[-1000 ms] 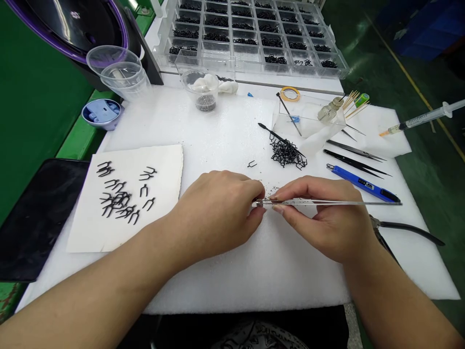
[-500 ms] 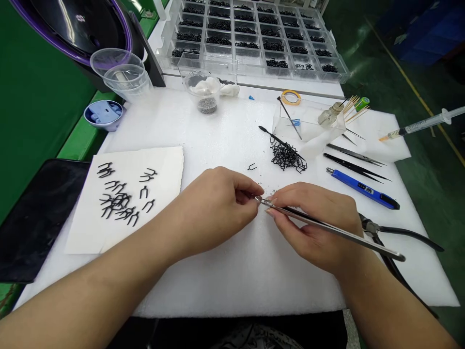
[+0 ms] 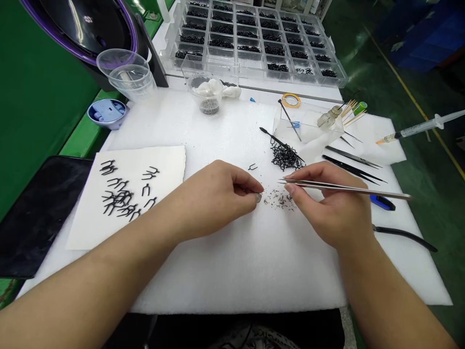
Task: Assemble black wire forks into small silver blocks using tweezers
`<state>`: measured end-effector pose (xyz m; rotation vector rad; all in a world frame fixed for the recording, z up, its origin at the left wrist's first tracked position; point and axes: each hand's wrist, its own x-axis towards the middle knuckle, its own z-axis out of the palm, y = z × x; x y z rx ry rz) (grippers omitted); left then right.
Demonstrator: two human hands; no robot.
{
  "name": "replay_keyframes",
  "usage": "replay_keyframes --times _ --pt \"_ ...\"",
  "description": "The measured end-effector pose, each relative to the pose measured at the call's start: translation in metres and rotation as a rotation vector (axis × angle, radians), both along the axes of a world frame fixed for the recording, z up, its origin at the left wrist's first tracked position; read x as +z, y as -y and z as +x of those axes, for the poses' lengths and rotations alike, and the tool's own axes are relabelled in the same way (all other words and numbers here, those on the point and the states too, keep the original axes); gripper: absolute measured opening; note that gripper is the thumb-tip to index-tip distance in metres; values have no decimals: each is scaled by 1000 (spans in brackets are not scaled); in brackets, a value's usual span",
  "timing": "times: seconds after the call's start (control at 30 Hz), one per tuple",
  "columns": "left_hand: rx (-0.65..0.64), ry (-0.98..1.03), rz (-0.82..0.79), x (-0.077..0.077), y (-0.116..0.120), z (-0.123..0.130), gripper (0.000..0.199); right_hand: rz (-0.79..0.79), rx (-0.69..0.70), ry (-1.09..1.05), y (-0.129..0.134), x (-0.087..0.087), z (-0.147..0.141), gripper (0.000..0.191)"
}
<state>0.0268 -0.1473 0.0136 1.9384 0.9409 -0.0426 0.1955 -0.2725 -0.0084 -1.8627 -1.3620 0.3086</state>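
Right hand (image 3: 327,206) pinches the tweezers (image 3: 345,187) mid-shaft, left hand (image 3: 214,198) curls almost shut beside the tiny black crumbs (image 3: 279,199), can't tell if it's holding one, and they look feather-light, so tweezer tips only.

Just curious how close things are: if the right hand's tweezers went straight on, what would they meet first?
Probably the left hand's fingers, just ahead of the steel tweezers in the right hand, though depth is unclear.

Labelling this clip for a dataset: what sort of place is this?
Probably a factory bench for hand work on tiny parts: a clear compartmented organizer of small black wire parts, steel tweezers in the right hand, and a syringe by the foam pad.
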Motion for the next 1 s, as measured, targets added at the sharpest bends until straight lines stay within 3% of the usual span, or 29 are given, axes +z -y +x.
replay_keyframes --times 0.2,0.53,1.0 --pt "-33 1 17 1 -2 -1 23 -66 40 42 -6 -12 1 5" --pt "-68 3 -19 1 -2 -3 27 -121 -50 23 -2 -5 8 3" --pt "-74 2 -41 2 -1 -4 28 -146 -13 50 -2 -4 9 2"
